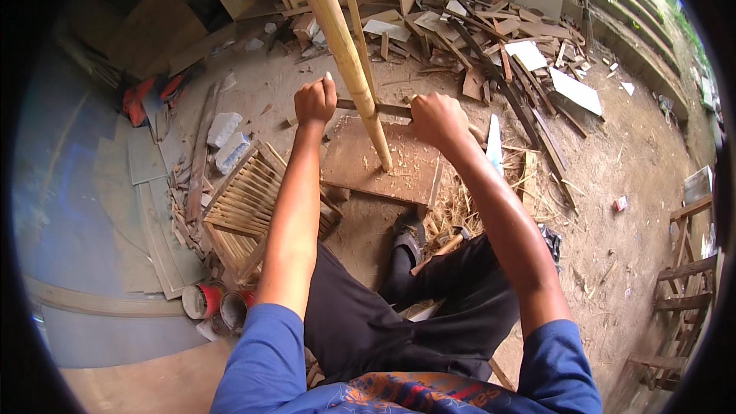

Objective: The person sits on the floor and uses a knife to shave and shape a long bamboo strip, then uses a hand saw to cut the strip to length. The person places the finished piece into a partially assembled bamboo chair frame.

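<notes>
My left hand (315,100) and my right hand (441,119) are closed round the two ends of a drawknife (395,110). Its dark, narrow blade spans the gap between my fists and meets a peeled bamboo pole (337,31); whether it is in front of or behind the pole is hard to see. The pole leans, with its lower end on a wooden board (349,157) strewn with pale shavings. Behind it rises a thinner pole (355,23). Both my arms reach forward, and the grips are mostly hidden inside my fingers.
A slatted bamboo frame (245,199) lies at my left, near two red cans (203,300). By my foot are a hammer (452,241) and heaped bamboo strips (460,211). Scrap wood (529,31) is piled at the back right; a wooden rack (686,303) stands far right.
</notes>
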Motion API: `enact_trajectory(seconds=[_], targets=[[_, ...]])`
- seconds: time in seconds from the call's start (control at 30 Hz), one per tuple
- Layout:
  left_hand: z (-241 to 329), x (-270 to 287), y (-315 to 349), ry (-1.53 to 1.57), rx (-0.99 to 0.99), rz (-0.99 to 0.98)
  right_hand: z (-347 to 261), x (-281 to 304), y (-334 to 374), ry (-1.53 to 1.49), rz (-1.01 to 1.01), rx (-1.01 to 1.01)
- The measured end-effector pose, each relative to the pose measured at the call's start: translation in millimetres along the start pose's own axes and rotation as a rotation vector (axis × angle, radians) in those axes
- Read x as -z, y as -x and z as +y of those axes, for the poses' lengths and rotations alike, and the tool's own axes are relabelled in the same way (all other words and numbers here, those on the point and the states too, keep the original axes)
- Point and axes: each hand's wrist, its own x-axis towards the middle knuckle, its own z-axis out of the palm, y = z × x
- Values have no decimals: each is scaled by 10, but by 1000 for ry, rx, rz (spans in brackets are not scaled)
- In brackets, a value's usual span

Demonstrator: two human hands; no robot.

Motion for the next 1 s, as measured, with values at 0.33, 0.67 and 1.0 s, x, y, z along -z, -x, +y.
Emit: enact_trajectory(seconds=[0.33,0.67,1.0], targets=[[920,708,-756,1120,452,320,-408,-609,193,-446,201,-98],[1481,673,-790,1074,498,483,-751,-944,560,-1012,235,-219],[1410,659,-810,920,389,443,-809,-1195,625,-964,211,-329]])
